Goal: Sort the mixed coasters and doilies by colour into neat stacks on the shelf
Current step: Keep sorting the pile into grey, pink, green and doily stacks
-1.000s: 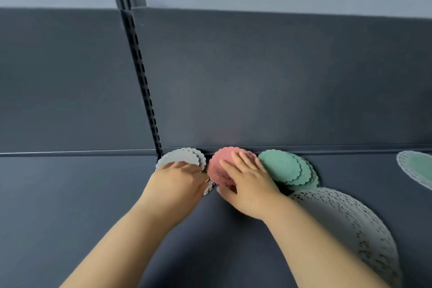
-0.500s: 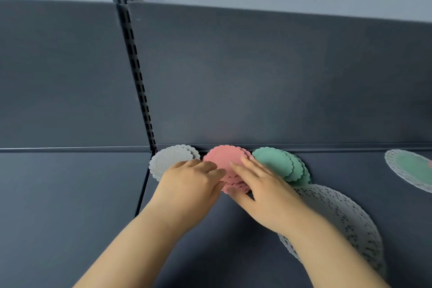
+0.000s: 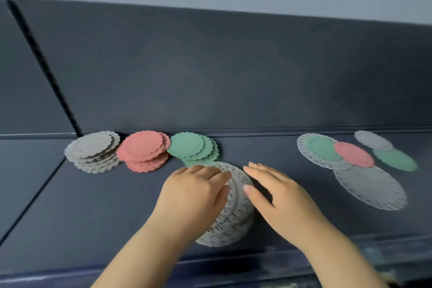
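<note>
Three small scalloped coaster stacks stand at the back of the dark shelf (image 3: 105, 213): grey (image 3: 93, 151), pink (image 3: 143, 149) and green (image 3: 192, 147). In front of the green one lies a stack of white lace doilies (image 3: 236, 213). My left hand (image 3: 194, 196) rests on its left side with fingers bent over the top, and my right hand (image 3: 275, 196) touches its right side with fingers straight. Both hands hide much of that stack.
To the right lies a mixed group: a white doily (image 3: 304, 149) under a green coaster (image 3: 321, 147), a pink coaster (image 3: 354, 154), a grey coaster (image 3: 372, 140), another green coaster (image 3: 395, 159) and a large white doily (image 3: 371, 188). A slotted upright (image 3: 46, 65) runs up the back panel at left.
Both hands have left the pink coaster stack and moved right and nearer, onto the white doily stack. The view has swung right, bringing the mixed group into sight.
</note>
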The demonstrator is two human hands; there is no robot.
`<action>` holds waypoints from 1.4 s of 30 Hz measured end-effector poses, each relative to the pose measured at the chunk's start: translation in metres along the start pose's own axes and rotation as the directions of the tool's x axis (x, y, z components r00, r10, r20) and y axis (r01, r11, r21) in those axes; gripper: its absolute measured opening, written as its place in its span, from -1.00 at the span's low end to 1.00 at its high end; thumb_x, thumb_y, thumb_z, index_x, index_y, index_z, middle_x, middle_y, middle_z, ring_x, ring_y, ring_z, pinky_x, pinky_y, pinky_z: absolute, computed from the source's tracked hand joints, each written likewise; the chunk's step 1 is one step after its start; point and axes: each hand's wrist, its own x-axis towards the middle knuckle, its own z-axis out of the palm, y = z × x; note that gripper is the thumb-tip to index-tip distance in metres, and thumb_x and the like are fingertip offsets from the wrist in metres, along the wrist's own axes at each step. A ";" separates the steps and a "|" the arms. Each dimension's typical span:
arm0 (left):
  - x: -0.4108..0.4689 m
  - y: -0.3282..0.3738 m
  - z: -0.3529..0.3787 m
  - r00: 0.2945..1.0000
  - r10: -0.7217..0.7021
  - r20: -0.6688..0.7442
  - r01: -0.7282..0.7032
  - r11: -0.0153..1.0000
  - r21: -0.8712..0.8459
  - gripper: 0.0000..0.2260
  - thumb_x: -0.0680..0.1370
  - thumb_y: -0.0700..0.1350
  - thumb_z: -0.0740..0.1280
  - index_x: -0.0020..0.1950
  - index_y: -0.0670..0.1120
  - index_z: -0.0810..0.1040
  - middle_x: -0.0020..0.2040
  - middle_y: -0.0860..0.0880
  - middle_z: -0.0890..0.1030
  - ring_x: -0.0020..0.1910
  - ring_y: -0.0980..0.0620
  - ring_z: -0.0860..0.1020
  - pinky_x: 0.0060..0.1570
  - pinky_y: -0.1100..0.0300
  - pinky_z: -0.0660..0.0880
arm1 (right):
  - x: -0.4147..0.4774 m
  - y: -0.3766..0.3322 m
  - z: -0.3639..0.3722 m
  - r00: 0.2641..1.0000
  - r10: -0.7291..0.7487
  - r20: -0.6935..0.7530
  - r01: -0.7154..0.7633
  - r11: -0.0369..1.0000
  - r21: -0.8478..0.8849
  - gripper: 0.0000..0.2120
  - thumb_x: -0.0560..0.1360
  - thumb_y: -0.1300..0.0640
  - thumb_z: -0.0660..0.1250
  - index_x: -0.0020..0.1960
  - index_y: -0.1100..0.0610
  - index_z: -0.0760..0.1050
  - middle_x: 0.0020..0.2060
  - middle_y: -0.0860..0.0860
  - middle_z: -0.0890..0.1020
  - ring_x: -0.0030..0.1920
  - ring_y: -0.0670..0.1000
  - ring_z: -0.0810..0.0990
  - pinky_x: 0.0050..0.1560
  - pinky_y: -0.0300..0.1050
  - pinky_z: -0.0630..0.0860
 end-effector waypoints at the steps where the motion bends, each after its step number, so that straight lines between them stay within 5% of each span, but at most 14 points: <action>1: 0.002 0.021 0.006 1.000 -0.002 0.003 0.002 1.000 -0.003 -0.71 0.50 0.02 0.17 0.00 0.03 0.67 -0.11 0.11 0.67 -0.21 0.01 0.63 -0.26 0.15 0.56 | -0.010 0.014 -0.009 1.000 0.002 -0.001 -0.002 1.000 0.006 -0.57 0.52 -0.20 0.11 0.37 -0.17 0.29 0.36 -0.30 0.29 0.37 -0.32 0.17 0.34 -0.36 0.13; 11: 0.010 0.144 0.040 0.996 -0.056 0.069 0.055 0.998 0.017 -0.67 0.49 0.05 0.17 0.11 0.00 0.62 0.01 0.07 0.65 0.00 -0.02 0.62 0.01 0.10 0.52 | -0.085 0.113 -0.056 0.998 0.047 0.030 -0.049 0.996 0.080 -0.59 0.51 -0.06 0.22 0.35 -0.16 0.32 0.27 -0.38 0.27 0.34 -0.33 0.20 0.34 -0.31 0.20; 18: 0.020 0.147 0.055 0.993 -0.079 0.091 0.076 0.997 0.035 -0.66 0.50 0.05 0.15 0.10 0.00 0.63 -0.01 0.08 0.65 -0.02 0.01 0.61 -0.02 0.14 0.51 | -0.078 0.139 -0.057 0.997 0.070 -0.025 -0.066 0.989 0.135 -0.62 0.50 0.01 0.26 0.31 -0.14 0.37 0.27 -0.34 0.35 0.26 -0.35 0.27 0.24 -0.37 0.24; 23: 0.043 0.131 0.061 0.994 -0.086 0.067 0.084 0.996 0.034 -0.66 0.50 0.05 0.14 0.10 0.01 0.63 -0.01 0.09 0.65 -0.03 0.02 0.61 -0.05 0.16 0.51 | -0.054 0.146 -0.062 0.997 0.073 -0.029 -0.069 0.989 0.133 -0.62 0.51 0.01 0.25 0.32 -0.15 0.36 0.28 -0.34 0.34 0.26 -0.34 0.27 0.16 -0.20 0.43; 32: 0.100 0.140 0.101 0.996 0.008 0.084 -0.009 1.000 0.018 -0.67 0.49 0.00 0.13 0.09 0.01 0.63 -0.03 0.09 0.65 -0.08 0.00 0.63 -0.08 0.12 0.54 | -0.037 0.194 -0.066 0.985 0.145 -0.092 -0.128 0.977 0.172 -0.63 0.50 0.07 0.28 0.30 -0.07 0.41 0.23 -0.31 0.37 0.26 -0.34 0.28 0.27 -0.43 0.20; 36: 0.120 0.160 0.115 0.996 0.007 0.089 -0.009 1.000 0.024 -0.67 0.49 0.00 0.13 0.08 0.02 0.64 -0.02 0.10 0.65 -0.07 0.02 0.63 -0.07 0.13 0.54 | -0.025 0.224 -0.079 0.986 0.113 -0.119 -0.093 0.982 0.163 -0.64 0.48 0.11 0.31 0.27 -0.03 0.45 0.21 -0.28 0.41 0.25 -0.29 0.33 0.31 -0.25 0.31; 42: 0.139 0.214 0.143 0.993 -0.056 0.100 0.055 0.998 0.013 -0.70 0.48 0.01 0.14 0.02 0.05 0.65 -0.06 0.13 0.65 -0.13 0.06 0.63 -0.11 0.18 0.55 | -0.010 0.282 -0.114 1.000 0.014 -0.028 -0.009 0.989 0.144 -0.64 0.51 0.10 0.27 0.29 -0.05 0.43 0.26 -0.23 0.43 0.27 -0.24 0.35 0.31 -0.32 0.23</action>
